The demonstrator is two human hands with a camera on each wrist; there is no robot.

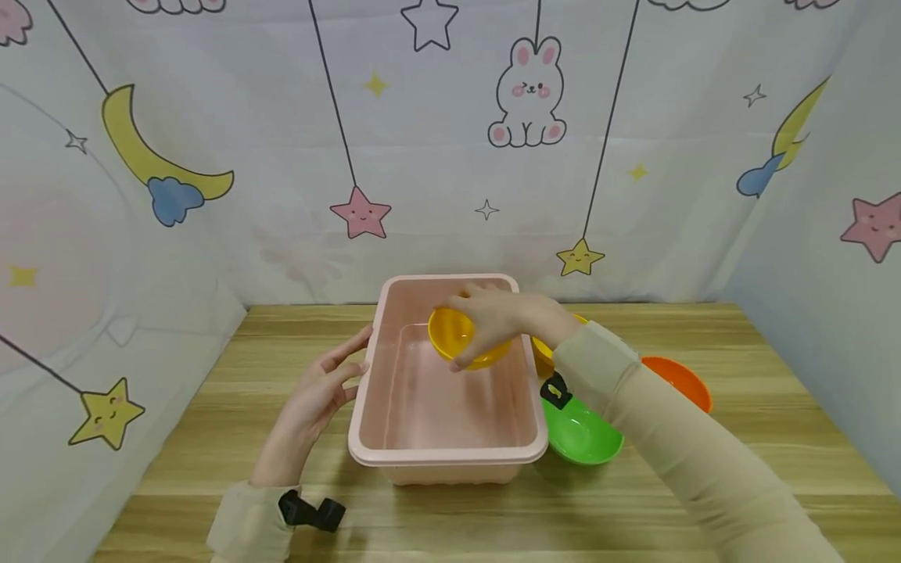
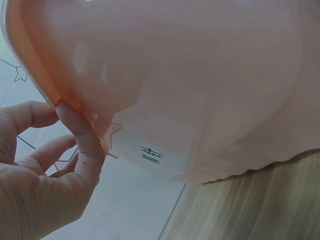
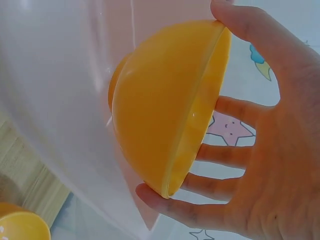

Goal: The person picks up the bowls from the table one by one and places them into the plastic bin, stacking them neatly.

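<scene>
A yellow bowl (image 1: 450,332) is tilted over the inside of a pale pink plastic basin (image 1: 448,456). My right hand (image 1: 489,313) holds this bowl by its rim, and in the right wrist view the thumb is on one side of the rim with the fingers spread across to the other. My left hand (image 1: 320,391) is at the basin's left side, its fingertips touching the outside of the rim. Seen from the left wrist, the thumb (image 2: 82,132) rests under the basin's lip with the other fingers loosely bent beside it.
Right of the basin, a green bowl (image 1: 584,434) sits on the wood-grain table (image 1: 296,532), close against the basin. Another yellow bowl (image 1: 540,356) and an orange bowl (image 1: 679,379) are partly hidden by my right arm. A printed cloth (image 1: 436,141) hangs behind the table.
</scene>
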